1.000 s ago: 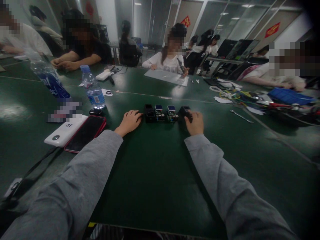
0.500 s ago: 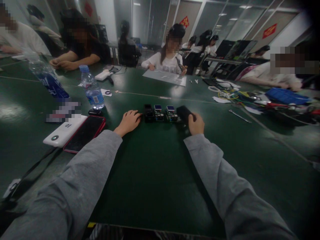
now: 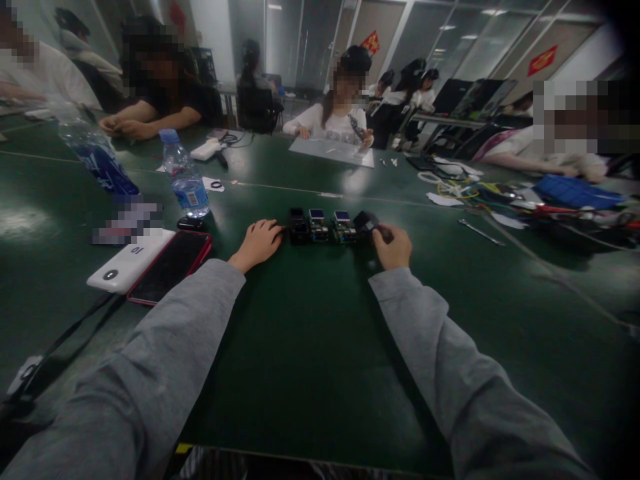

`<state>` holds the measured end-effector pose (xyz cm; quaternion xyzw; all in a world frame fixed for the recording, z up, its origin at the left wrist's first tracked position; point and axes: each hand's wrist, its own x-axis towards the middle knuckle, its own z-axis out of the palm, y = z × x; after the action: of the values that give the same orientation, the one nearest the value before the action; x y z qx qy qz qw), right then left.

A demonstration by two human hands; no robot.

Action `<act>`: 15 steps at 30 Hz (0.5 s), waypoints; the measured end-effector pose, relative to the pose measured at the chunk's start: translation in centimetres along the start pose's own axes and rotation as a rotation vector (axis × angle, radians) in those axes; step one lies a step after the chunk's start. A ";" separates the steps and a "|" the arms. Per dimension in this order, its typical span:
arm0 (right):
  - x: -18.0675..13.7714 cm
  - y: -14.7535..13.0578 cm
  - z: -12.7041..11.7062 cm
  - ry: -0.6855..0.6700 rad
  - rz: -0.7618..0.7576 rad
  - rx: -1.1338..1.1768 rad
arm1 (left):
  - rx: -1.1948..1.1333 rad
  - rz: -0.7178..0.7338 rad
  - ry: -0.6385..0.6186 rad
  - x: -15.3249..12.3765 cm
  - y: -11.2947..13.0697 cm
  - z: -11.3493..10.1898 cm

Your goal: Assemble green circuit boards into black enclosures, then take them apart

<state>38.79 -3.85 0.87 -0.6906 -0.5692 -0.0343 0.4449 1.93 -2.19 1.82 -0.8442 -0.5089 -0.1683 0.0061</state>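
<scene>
My right hand grips a small black case between thumb and fingers, tilted at the right end of a short row of devices. Directly left of the case stands a circuit board with a small screen, and beside it a second, similar circuit board. At the row's left end is a black open-looking housing. My left hand lies palm down on the green table, fingers stretched, their tips close to that housing. Whether they touch it I cannot tell.
On the left are a white power bank, a red-edged phone and two bottles, the nearer a water bottle. A wrench and tangled cables lie to the right. Several people sit around the table.
The black case in my right hand has turned, showing a different face near the right circuit board. My left hand and the row of devices stay in place.
</scene>
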 end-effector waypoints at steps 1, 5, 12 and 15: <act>0.1 0.2 -0.1 0.008 0.057 0.027 | 0.000 -0.004 -0.001 0.0 0.0 0.0; 0.8 1.5 -0.3 0.040 0.258 0.021 | 0.002 -0.016 -0.007 0.0 0.0 0.1; 0.5 1.1 0.7 0.054 0.119 0.021 | -0.003 -0.007 -0.009 0.0 0.0 0.0; 0.0 0.8 0.1 -0.045 -0.004 -0.056 | 0.002 -0.005 -0.010 0.0 0.0 -0.1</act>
<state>39.36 -3.76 0.31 -0.7022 -0.5794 -0.0356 0.4123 1.90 -2.24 1.90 -0.8437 -0.5111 -0.1638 0.0039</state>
